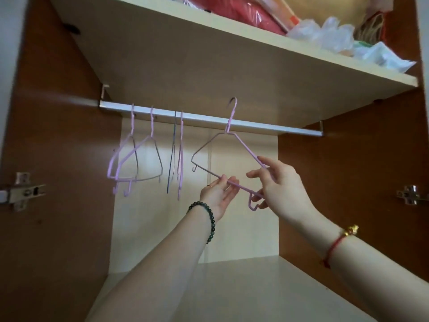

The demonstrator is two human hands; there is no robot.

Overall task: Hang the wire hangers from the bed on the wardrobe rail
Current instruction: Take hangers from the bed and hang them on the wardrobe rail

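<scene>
A pink wire hanger (210, 146) is held up at the silver wardrobe rail (267, 127), its hook raised just above the rail's front. My left hand (219, 195) pinches the hanger's bottom bar from below. My right hand (282, 184) grips the hanger's right corner, thumb and fingers curled around the wire. Several hangers (134, 159) hang on the left part of the rail, most of them pink and one dark.
A cream shelf (255, 63) sits right above the rail, loaded with red fabric, plastic bags (325, 31) and papers. Brown wardrobe walls flank both sides, with metal hinges (23, 190) left and right. A pale lower shelf (243, 289) lies beneath my arms.
</scene>
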